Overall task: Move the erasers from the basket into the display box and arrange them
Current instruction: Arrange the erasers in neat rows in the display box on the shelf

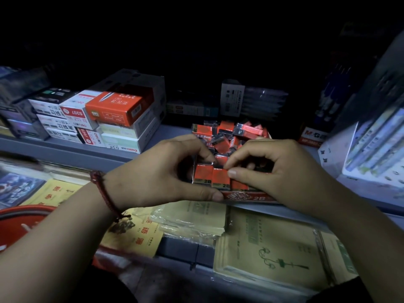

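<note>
We see the small red-and-black wrapped erasers (220,178) standing in a tidy front row inside the shallow red cardboard display box (251,196), with a loose heap (229,133) of the same erasers filling its back half. The box sits on the grey shelf (170,132), its front wall at the shelf's near edge. Our left hand (157,173) has its thumb against the box's front left corner and its fingers curled over the left wall onto the row. Our right hand (271,169) pinches thumb and forefinger on the top of an eraser in that row; the remaining fingers are folded, and we cannot tell whether they hold anything. Little open room remains in the box. To the left, stacked white and orange stationery cartons (105,119) stand near the box with a strip of bare shelf between. At the right, a white packet of pens (371,145) leans close by. Below the shelf edge lie yellow-green exercise books in plastic (269,248), and the rim of a red basket (24,213) shows at lower left.
</note>
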### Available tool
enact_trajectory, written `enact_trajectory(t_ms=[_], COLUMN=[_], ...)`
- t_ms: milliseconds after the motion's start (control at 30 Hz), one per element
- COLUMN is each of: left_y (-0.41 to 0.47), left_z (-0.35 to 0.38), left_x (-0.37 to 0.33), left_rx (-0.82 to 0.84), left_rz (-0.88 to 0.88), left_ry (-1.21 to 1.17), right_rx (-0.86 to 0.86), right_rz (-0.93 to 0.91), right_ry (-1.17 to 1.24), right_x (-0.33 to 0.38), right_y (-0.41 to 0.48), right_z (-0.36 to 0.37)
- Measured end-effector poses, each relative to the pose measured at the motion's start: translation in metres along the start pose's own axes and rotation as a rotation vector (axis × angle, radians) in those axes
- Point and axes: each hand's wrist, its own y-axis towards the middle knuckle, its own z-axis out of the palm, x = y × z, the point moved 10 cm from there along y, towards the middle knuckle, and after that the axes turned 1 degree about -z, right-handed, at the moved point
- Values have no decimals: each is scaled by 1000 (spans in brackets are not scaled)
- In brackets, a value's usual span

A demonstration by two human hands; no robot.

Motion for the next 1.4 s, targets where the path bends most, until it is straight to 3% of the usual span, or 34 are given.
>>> enact_trajectory(t_ms=[200,300,400,533,833,1000,1200,1267,1400], left_y=[3,2,2,2,3,3,3,3,2], left_z=[-2,-1,0,3,5,5,4,4,4], left_x=[1,1,1,0,-2,0,6,7,8], left_rx=[-32,-36,-35,-19,-25,-44,-64,-59,-54], left_rz=[-9,-11,-11,-16,18,36,32,32,33], left_ry=[-37,-18,2,-49,-8,-23,-80,-87,-102], right_rx=[-20,-124,-236,-227,-133,-127,-358,-336,-235], right_rz=[4,-28,-21,19,117,125,81,84,98], right_ry=[56,97,-69,-303,-384,-345,-63,105,140], right_x=[-2,1,-3,-10,-13,-14,-5,-6,-9], right_y=[0,-1,-5,-7,-5,-3,-7,-7,-4], right_z=[1,-15,-36,-36,-25,-24,-42,-40,-30])
